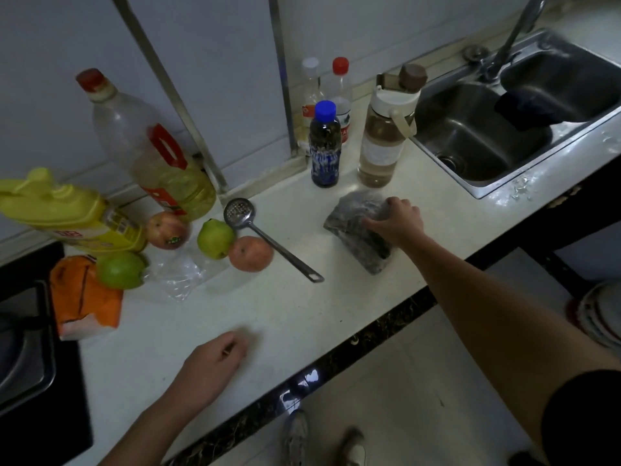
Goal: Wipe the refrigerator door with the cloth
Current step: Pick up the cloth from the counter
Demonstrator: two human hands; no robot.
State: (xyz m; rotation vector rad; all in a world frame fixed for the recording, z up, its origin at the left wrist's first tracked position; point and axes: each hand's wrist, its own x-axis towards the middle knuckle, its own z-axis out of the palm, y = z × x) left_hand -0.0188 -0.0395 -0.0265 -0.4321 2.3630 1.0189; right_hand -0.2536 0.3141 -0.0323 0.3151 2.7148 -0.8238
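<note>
A folded grey cloth (353, 223) lies on the white countertop (285, 314), a little left of the sink. My right hand (398, 222) rests flat on the cloth's right side with its fingers spread over it; whether it grips the cloth is unclear. My left hand (211, 359) lies on the counter near the front edge, fingers loosely curled, with nothing in it. The refrigerator door is not in view.
A slotted metal spoon (268, 240), two apples (250, 253), two green fruits (215, 238), an oil bottle (148, 149), a yellow bottle (67, 216), an orange packet (84, 297) and several bottles (324, 144) stand on the counter. Steel double sink (470, 136) at right, stove (23, 348) at left.
</note>
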